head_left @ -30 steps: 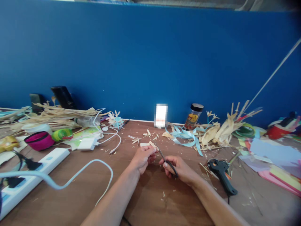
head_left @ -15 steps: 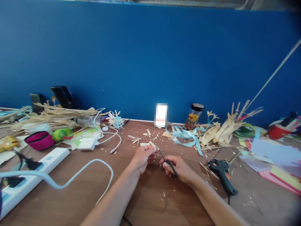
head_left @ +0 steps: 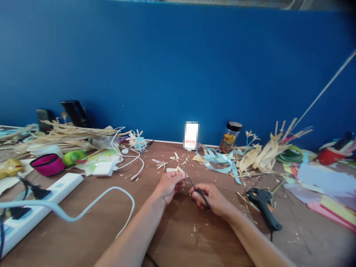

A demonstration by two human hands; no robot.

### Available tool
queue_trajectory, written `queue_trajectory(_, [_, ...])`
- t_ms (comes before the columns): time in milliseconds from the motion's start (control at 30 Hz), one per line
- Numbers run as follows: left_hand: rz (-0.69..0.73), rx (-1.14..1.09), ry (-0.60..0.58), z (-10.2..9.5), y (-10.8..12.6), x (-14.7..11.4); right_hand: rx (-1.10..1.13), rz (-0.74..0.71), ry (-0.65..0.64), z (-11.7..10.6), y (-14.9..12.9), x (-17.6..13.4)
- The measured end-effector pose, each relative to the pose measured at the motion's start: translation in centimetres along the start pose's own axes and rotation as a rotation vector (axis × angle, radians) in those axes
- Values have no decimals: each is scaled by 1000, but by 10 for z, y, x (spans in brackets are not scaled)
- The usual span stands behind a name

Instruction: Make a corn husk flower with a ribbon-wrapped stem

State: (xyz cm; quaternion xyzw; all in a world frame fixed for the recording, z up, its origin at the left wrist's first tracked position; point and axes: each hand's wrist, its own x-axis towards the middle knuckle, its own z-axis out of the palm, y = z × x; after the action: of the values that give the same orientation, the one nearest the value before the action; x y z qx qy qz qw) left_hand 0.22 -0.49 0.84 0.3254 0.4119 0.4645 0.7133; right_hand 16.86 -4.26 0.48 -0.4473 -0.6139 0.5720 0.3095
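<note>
Between the thumb and fingers of my left hand (head_left: 172, 185) is pinched a pale strip of dried husk (head_left: 180, 170), its end pointing up and away. My right hand (head_left: 210, 198) grips a pair of scissors (head_left: 200, 193) with dark handles. The scissor blades point up and left, close against the strip by my left fingertips. Whether the blades touch the strip I cannot tell. Small husk scraps (head_left: 175, 156) lie scattered on the brown table (head_left: 194, 244) beyond and below my hands.
To the right lie a glue gun (head_left: 263, 207), coloured paper (head_left: 328, 178), light blue ribbon (head_left: 219, 163), a jar (head_left: 230, 137) and a husk bundle (head_left: 264, 155). On the left are a power strip (head_left: 65, 185), white cables (head_left: 111, 191), a pink pouch (head_left: 47, 165) and piled husks (head_left: 75, 133).
</note>
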Motion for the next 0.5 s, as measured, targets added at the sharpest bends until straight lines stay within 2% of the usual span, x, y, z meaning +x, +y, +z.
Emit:
queue_trajectory(333, [-11, 2, 10, 0, -1, 0, -1, -6, 1, 1, 0, 1])
queue_trajectory(500, [-11, 7, 25, 2, -1, -1, 35, 13, 55, 0, 1, 1])
